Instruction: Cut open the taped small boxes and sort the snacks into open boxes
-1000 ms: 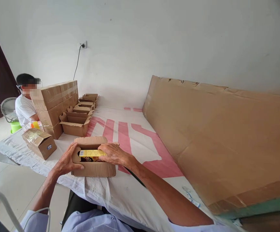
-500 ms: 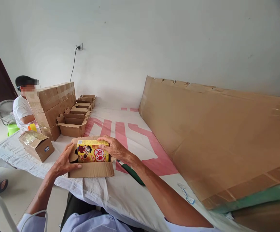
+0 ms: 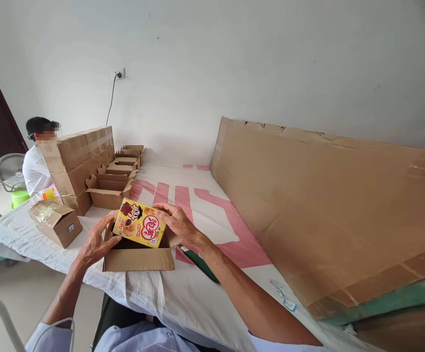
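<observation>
right grip [image 3: 178,224] clasps yellow box [image 3: 139,225], tilted over open carton [image 3: 139,260]; left grip [image 3: 97,243] by carton's side, hold unclear.

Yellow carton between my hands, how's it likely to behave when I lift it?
The yellow carton will probably feel stiff: its faces look flat and its edges straight. With those flat sides, it seems unlikely to roll. It might tip if lifted by your right hand alone, which holds it near one end.
</observation>
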Available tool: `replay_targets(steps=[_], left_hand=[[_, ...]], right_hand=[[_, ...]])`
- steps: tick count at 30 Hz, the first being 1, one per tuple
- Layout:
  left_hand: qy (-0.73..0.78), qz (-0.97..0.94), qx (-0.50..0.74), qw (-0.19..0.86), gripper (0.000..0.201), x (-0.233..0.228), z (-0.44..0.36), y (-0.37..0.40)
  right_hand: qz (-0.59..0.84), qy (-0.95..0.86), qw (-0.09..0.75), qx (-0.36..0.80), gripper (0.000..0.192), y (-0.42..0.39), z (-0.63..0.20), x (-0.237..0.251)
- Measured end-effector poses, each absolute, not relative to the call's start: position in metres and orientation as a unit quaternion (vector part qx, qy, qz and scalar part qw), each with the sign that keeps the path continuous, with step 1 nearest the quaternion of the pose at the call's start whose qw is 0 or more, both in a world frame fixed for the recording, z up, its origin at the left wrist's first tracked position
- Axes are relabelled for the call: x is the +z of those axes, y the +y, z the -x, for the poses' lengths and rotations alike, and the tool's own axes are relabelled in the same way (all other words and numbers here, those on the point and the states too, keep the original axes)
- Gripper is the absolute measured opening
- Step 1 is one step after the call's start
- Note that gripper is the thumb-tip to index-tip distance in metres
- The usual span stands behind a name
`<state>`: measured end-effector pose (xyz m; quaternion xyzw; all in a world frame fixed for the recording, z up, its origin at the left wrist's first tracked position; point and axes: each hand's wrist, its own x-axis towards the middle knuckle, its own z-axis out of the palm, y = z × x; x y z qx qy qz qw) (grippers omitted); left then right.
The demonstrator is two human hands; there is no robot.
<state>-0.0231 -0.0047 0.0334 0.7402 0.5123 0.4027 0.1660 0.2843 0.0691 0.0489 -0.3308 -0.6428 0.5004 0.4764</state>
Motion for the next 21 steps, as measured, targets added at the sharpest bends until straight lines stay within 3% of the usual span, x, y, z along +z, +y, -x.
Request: replay_targets(steps=[6, 13, 17, 21], left_hand=[[0.500, -0.746, 0.412, 0.154, 0.050, 0.036, 0.020, -0.008], [0.568, -0.662, 0.482, 0.085, 0.044, 0.032, 0.025, -0.003], [0.621, -0.666, 0.414, 0.007, 0.032, 0.025, 0.038, -0.005], [0.624, -0.694, 0.352, 0.076, 0.043, 0.017, 0.038, -0.014]], right_hand=[[0.352, -0.586, 0.518, 0.515, 0.053, 0.065, -0.285, 0.053], [0.348, -0.575, 0.518, 0.529, 0.054, 0.062, -0.285, 0.057], [0.337, -0.579, 0.524, 0.527, 0.051, 0.065, -0.282, 0.052], [0.333, -0.577, 0.531, 0.524, 0.052, 0.068, -0.278, 0.047]])
